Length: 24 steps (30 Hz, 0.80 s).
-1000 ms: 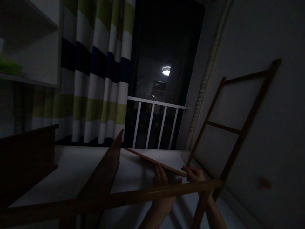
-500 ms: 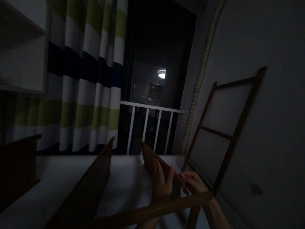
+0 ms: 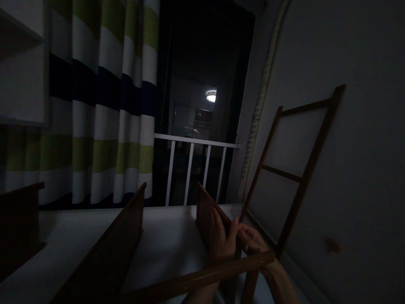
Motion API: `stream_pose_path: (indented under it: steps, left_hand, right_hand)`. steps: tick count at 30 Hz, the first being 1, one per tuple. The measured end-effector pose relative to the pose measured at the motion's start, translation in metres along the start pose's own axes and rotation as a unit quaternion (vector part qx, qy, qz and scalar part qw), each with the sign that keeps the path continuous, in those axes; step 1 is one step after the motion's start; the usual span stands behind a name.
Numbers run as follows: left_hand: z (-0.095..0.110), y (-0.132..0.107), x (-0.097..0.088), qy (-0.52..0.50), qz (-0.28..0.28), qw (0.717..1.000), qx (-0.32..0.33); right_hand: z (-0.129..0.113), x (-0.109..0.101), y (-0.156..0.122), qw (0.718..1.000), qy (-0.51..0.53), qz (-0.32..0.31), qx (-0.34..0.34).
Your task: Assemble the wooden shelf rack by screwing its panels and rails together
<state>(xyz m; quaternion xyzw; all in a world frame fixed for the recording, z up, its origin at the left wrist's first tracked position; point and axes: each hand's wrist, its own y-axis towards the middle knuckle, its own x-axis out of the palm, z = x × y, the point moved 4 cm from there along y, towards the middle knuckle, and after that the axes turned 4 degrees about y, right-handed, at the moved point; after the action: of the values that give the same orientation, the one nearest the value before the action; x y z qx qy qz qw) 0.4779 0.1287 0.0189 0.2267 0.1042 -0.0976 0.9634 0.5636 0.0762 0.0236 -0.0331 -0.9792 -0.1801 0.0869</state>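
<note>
A dark brown wooden panel [image 3: 205, 211] stands on edge on the white surface. My left hand [image 3: 223, 236] grips its top edge, thumb on top and fingers against the left face. At the near end of the same edge my right hand [image 3: 251, 240] closes its fingers round the panel's corner. In front of my wrists runs a brown wooden bar [image 3: 202, 276], joined at its right end to a ladder-like wooden frame [image 3: 303, 177]. The frame rises on the right against the wall. Dim light hides the panel's lower part.
Two more dark panels stand on the left, one the middle panel [image 3: 107, 245] and one the far-left panel [image 3: 19, 223]. Behind are a striped curtain [image 3: 107, 105], a white railing [image 3: 196, 140] and a dark window. A white shelf unit [image 3: 22, 80] hangs upper left.
The held panel's far end has swung right, and both hands have moved with it, now closer together. The view has shifted slightly to the right.
</note>
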Motion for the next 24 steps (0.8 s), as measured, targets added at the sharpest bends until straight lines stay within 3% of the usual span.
stream_pose_path:
  steps: [3, 7, 14, 19, 21, 24]
  left_hand:
    - [-0.002, -0.005, 0.003, -0.019, 0.017, 0.999, 0.019]
    - [0.001, -0.012, 0.004, -0.047, -0.012, 0.998, 0.036]
    - [0.019, -0.022, -0.007, -0.093, -0.039, 0.995, 0.006]
    - [0.016, -0.029, -0.012, -0.121, -0.083, 0.989, -0.021]
    - [0.007, -0.043, -0.021, -0.137, -0.094, 0.985, -0.044]
    - [-0.012, -0.082, -0.054, -0.108, -0.096, 0.988, -0.045]
  right_hand:
    - [0.002, -0.001, -0.005, 1.0, -0.001, 0.008, 0.006]
    - [-0.001, 0.0, -0.011, 1.0, -0.002, 0.009, -0.002]
    - [-0.023, 0.012, 0.0, 0.999, 0.024, 0.028, 0.005]
    - [-0.028, 0.016, 0.011, 0.996, -0.061, 0.002, 0.057]
    - [-0.026, 0.015, 0.011, 0.992, -0.085, -0.009, 0.088]
    - [-0.023, 0.009, 0.008, 0.989, -0.093, -0.017, 0.11]
